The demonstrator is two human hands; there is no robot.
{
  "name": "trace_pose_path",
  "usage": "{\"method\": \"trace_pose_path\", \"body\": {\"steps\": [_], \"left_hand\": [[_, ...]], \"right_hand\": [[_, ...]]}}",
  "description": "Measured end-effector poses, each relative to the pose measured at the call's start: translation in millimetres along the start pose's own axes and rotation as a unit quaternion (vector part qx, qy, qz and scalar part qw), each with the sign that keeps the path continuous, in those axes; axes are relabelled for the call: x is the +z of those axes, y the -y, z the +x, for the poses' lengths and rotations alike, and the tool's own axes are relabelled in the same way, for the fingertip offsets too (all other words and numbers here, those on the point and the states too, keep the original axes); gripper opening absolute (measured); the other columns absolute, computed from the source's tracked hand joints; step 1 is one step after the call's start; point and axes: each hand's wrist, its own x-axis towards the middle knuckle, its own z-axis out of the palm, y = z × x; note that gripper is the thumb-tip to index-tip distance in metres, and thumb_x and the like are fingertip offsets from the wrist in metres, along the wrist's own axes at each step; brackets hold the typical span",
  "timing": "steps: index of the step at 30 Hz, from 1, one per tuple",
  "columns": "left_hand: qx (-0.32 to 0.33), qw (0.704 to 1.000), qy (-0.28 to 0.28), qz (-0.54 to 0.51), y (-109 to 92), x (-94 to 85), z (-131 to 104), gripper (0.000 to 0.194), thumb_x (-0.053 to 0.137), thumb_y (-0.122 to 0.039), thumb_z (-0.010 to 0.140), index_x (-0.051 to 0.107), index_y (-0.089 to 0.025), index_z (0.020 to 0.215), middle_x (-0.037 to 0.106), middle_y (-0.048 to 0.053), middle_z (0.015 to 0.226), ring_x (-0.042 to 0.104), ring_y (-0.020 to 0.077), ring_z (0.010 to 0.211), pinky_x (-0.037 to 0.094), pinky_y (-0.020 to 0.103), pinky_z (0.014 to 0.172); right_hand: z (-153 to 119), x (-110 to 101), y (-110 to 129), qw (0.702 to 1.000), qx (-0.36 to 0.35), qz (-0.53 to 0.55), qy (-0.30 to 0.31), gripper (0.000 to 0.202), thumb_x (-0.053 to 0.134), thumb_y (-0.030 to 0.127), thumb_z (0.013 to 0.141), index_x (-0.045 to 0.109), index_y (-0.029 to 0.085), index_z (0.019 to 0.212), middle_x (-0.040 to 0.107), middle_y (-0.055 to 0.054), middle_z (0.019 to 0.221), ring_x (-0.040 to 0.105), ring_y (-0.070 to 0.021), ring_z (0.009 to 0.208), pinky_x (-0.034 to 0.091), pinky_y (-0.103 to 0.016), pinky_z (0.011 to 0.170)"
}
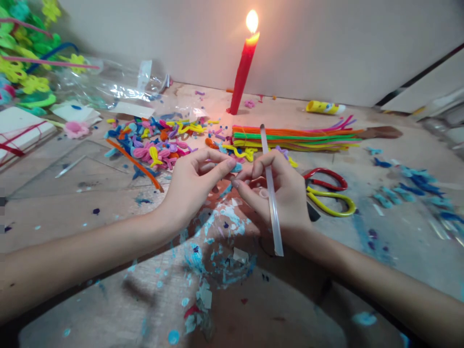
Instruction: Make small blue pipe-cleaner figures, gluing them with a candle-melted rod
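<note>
My left hand [194, 186] is closed in a pinch on a small light-blue pipe cleaner piece [237, 167] above the middle of the table. Facing it, my right hand [288, 195] is closed around a translucent glue stick [274, 212], which stands nearly upright across the fingers with a darkened upper tip. The right thumb and fingertip come close to the blue piece; whether they touch it I cannot tell. Behind the hands a lit red candle [242, 77] stands slightly tilted. Red-and-yellow-handled scissors [331, 208] lie beside my right hand, their blades partly hidden.
A pile of colourful twisted pipe cleaner pieces [159, 145] lies behind my left hand. A bundle of straight pipe cleaners [297, 137] is at the back right. Blue pieces [416, 183] lie far right, a yellow tube [322, 107] at the back, and a plastic bag [119, 89] back left.
</note>
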Motion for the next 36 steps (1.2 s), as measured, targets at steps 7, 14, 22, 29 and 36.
{"method": "trace_pose_path", "body": {"steps": [7,14,22,29,36], "left_hand": [[-0.05,0.998,0.0,-0.028,-1,2.9,-4,0.017,0.074,-0.032,0.082,0.067,-0.017,0.08,0.07,0.001,0.072,0.065,0.0114,0.063,0.047,0.019,0.052],[-0.043,0.999,-0.012,-0.021,-2,3.1,-3,0.016,0.073,-0.03,0.082,0.066,-0.017,0.078,0.069,0.001,0.07,0.067,0.0124,0.067,0.05,0.019,0.055],[-0.014,1.0,-0.008,-0.022,-3,1.3,-2,0.014,0.072,-0.029,0.082,0.065,-0.017,0.08,0.071,0.001,0.075,0.069,0.013,0.069,0.055,0.021,0.061],[0.022,1.0,-0.001,-0.011,-10,-2.0,2,0.013,0.07,-0.026,0.084,0.065,-0.016,0.077,0.07,0.001,0.08,0.069,0.0121,0.072,0.057,0.022,0.07],[0.021,0.999,0.017,-0.047,-8,-3.6,5,0.013,0.071,-0.027,0.084,0.065,-0.016,0.08,0.07,0.002,0.078,0.07,0.0138,0.074,0.058,0.026,0.073]], "right_hand": [[-3,0,0,1.0,0.009,-0.006,0.018,0.023,0.067,0.017,0.08,0.047,0.025,0.087,0.06,0.004,0.082,0.058,-0.011,0.066,0.045,-0.027,0.057],[-3,4,-3,1.0,0.012,-0.001,-0.003,0.025,0.069,0.019,0.079,0.046,0.025,0.085,0.056,0.003,0.082,0.057,-0.0112,0.07,0.047,-0.029,0.063],[-1,1,-1,1.0,0.008,-0.008,0.014,0.023,0.067,0.021,0.082,0.045,0.025,0.086,0.056,0.003,0.083,0.057,-0.0114,0.07,0.048,-0.029,0.064],[8,-5,5,0.996,0.001,0.081,0.034,0.02,0.061,0.02,0.087,0.042,0.025,0.091,0.06,-0.001,0.095,0.063,-0.0156,0.09,0.055,-0.035,0.078],[8,-8,3,0.996,0.017,0.05,0.076,0.025,0.065,0.019,0.084,0.042,0.025,0.091,0.064,-0.001,0.1,0.065,-0.0169,0.093,0.054,-0.035,0.08]]}}
